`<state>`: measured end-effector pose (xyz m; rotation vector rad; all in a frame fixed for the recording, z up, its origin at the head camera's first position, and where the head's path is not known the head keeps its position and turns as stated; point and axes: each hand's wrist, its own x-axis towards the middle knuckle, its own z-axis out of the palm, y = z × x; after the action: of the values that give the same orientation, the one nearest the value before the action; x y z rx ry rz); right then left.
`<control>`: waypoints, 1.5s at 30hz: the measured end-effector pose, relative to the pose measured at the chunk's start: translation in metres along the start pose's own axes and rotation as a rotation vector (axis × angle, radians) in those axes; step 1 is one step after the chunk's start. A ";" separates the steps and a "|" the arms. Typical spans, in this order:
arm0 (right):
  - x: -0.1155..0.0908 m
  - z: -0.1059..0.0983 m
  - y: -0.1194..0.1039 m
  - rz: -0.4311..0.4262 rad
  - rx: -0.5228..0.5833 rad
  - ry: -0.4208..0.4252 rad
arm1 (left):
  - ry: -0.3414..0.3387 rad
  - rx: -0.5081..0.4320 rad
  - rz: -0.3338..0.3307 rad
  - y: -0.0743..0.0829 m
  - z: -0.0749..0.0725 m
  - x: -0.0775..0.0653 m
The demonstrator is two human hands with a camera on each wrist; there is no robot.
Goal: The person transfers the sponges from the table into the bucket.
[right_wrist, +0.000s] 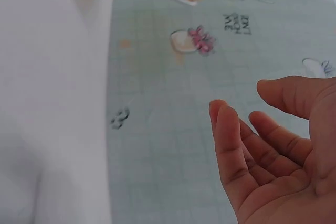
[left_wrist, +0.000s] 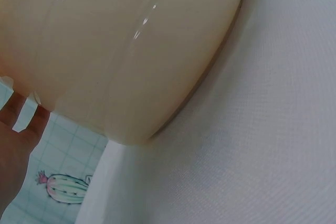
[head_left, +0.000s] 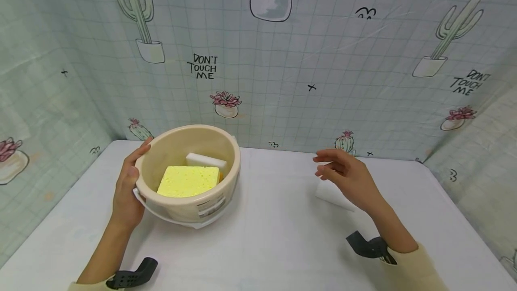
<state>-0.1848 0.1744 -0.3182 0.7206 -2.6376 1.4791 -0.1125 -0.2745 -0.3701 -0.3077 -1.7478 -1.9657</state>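
A cream bucket (head_left: 181, 205) with a white handle (head_left: 196, 225) stands on the left part of the table. My left hand (head_left: 128, 187) holds its left side near the rim, and in the left wrist view the fingers (left_wrist: 38, 124) reach along the bucket's outer wall. Inside are a yellow sponge (head_left: 189, 181) and a white block (head_left: 206, 161), with a bit of orange showing beside the sponge. To the right, my right hand (head_left: 349, 176) hovers with loosely bent fingers and nothing between them. Below it lies a white, flat-looking piece (head_left: 333, 196), partly hidden by the hand.
White cloth covers the table (head_left: 274, 246). Patterned curtain walls (head_left: 266, 80) with cactus drawings rise at the back and both sides. Dark straps with black mounts (head_left: 365, 244) sit at both wrists.
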 end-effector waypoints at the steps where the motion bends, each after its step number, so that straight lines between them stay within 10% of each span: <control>1: -0.005 -0.003 0.005 0.010 -0.020 0.005 | 0.001 0.001 0.000 0.000 0.001 0.000; 18: -0.055 -0.035 0.066 0.161 -0.044 0.048 | -0.004 -0.015 0.009 -0.001 0.003 0.004; 45: -0.070 -0.037 0.115 0.417 0.032 -0.012 | 0.021 0.016 0.002 0.000 0.001 0.000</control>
<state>-0.1765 0.2817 -0.4069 0.1816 -2.9049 1.6057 -0.1126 -0.2733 -0.3702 -0.2816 -1.7483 -1.9459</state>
